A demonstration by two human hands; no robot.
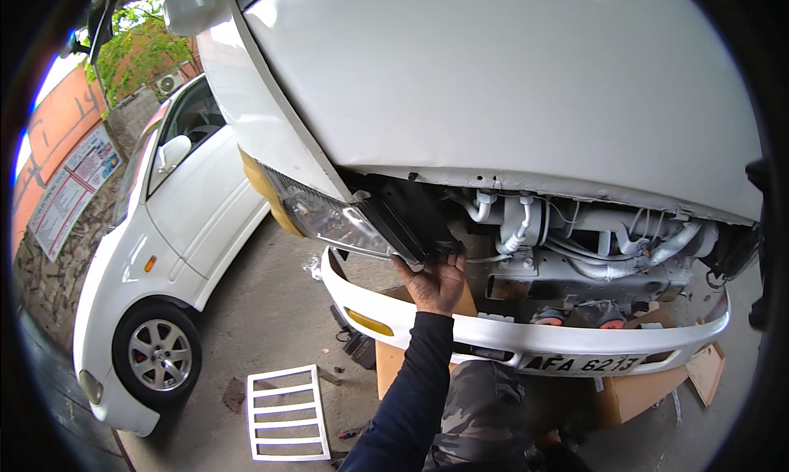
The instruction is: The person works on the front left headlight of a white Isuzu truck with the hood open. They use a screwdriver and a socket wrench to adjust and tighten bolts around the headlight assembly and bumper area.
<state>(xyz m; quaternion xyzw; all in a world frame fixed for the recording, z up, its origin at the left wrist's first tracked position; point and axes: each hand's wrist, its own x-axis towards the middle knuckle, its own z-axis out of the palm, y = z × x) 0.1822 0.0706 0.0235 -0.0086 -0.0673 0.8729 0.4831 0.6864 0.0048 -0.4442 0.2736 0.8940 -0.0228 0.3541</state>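
"Outdoor yard w/ grey concrete ground [353,390], correct? What is in the bg?"

"Yes. On the left is parked a 2nd white car [189,217], and behind it stand an orange wall [62,118] and a printed sign [74,188]."

"And what is at the L hand [437,287]?"

"It is a black panel [411,213], at the front corner of the nearer car, between the headlamp [329,217] and the exposed engine bay [592,225], below the white bonnet [493,69]."

"How does it look, pls?"

"Dark, rather flat, longer than wide, w/ straight edges, and it slants down toward the hand. How its upper end is fixed, I can't tell. The headlamp just beside it has a clear, shiny lens w/ fine ribs along the upper edge; at the outer end is a yellow piece [267,192] w/ wavy edge."

"And the grip?"

"Thumb is on the left, near the lamp's lower corner, other fingers are bent on the right. It seems they pinch the panel's lower end, but fingertips are partly hidden, so exact contact I can't tell."

"Below?"

"White bumper [493,334] w/ amber light, cardboard [390,369] under it; also a white slatted frame [288,414] on the ground, left."
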